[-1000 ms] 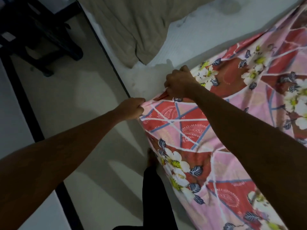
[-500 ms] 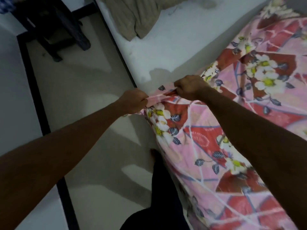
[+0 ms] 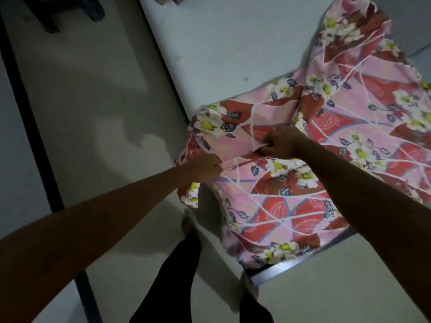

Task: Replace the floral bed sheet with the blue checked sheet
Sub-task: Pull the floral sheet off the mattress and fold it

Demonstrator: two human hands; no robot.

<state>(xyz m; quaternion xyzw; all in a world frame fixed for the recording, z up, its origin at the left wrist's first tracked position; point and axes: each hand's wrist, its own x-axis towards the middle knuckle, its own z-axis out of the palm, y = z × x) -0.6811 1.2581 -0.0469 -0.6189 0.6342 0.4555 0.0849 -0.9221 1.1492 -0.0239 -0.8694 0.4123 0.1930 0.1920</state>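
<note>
Pink floral sheet (image 3: pixel 291 206) bunched at mattress (image 3: pixel 221 54) edge, left hand (image 3: pixel 203 167), right hand (image 3: pixel 282 143) fingers (image 3: pixel 268 149) pinching folds, floor (image 3: pixel 105 101) beside

Bed: the white mattress (image 3: pixel 221 54) in front of me shows uncovered over its far part.
On the bed: the floral sheet (image 3: pixel 349 141) lies bunched over the near corner and hangs down past the edge.
Floor: pale tiles (image 3: pixel 98 117) crossed by a dark strip (image 3: pixel 32 117); my bare feet (image 3: pixel 187 226) stand on them just beside the bed.

Home bedroom — bare mattress (image 3: pixel 228 43), floral bed sheet (image 3: pixel 349 141), tiled floor (image 3: pixel 93 101).
</note>
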